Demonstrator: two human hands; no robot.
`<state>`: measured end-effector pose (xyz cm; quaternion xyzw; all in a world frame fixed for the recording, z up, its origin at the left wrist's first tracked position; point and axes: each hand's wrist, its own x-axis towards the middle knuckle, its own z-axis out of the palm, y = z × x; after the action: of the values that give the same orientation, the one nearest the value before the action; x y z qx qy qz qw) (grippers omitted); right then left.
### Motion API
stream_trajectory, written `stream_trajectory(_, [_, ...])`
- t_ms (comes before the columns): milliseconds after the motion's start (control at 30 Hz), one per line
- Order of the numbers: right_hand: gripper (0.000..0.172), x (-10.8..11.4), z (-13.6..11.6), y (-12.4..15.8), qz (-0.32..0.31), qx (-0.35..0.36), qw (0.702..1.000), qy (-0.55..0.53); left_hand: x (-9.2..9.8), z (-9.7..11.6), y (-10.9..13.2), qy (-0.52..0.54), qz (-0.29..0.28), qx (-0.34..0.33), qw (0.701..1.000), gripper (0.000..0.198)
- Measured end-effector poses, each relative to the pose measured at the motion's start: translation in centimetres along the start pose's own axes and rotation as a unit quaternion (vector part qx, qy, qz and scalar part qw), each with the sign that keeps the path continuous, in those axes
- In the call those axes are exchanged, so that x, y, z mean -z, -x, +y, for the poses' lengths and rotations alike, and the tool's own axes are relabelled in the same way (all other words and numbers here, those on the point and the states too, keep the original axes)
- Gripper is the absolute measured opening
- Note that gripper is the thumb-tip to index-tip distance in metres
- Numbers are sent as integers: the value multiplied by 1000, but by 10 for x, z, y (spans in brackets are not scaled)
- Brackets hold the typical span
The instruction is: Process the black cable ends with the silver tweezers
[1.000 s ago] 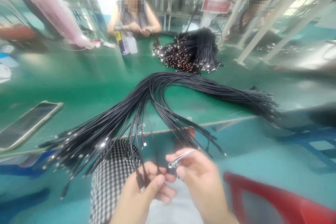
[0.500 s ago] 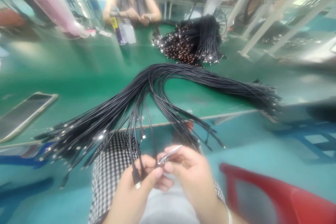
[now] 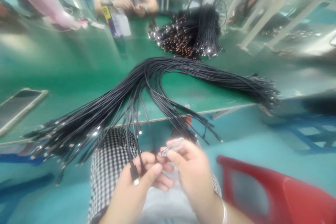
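My left hand (image 3: 138, 187) is closed on a black cable end (image 3: 134, 174) with a small metal plug, held over my lap. My right hand (image 3: 190, 175) pinches a slim clear and silvery piece (image 3: 172, 146) right beside it, the fingertips of both hands touching. The held cable runs up into a big fan of black cables (image 3: 136, 94) draped over the edge of the green table (image 3: 78, 73). Their plug ends hang off the front edge at the left and right.
A phone (image 3: 18, 106) lies at the table's left. A second heap of black cables with shiny ends (image 3: 189, 35) and two bottles (image 3: 115, 21) stand at the far side, where another person's hands (image 3: 131, 5) work. A red plastic chair (image 3: 275, 196) is at my right.
Both hands have drifted slightly left and up in view while keeping their grips. The camera has tilted down a little, so the table and far heap sit higher in the picture.
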<state>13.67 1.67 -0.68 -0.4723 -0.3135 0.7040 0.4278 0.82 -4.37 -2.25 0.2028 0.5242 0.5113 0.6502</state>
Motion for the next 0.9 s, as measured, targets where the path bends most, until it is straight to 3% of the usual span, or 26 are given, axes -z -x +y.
stream_trajectory(200, [16, 5, -1, 1, -20, 33, 999, -25, 1, 1, 0, 13, -1, 18, 1000, 24])
stream_trajectory(333, [19, 3, -4, 9, -63, 45, 996, -37, -6, 5, -2, -5, 30, -18, 999, 16])
stream_trajectory(467, [20, 2, -4, 11, -80, 68, 992, -63, -5, 8, -3, -28, 26, -41, 998, 15])
stream_trajectory(533, [18, 3, -2, 11, -94, 76, 989, -83, -1, 8, -4, -38, 0, -43, 998, 15])
stream_trajectory(633, [16, 8, 2, 10, -118, 70, 986, -95, 3, 7, -5, -47, -84, -23, 995, 24])
stream_trajectory(767, [17, 13, 5, 9, -125, 38, 987, -92, 2, 4, -6, 83, -200, 33, 976, 25])
stream_trajectory(900, [14, 13, 1, 7, -93, 77, 989, -86, 2, 4, -6, 169, -266, 64, 947, 25])
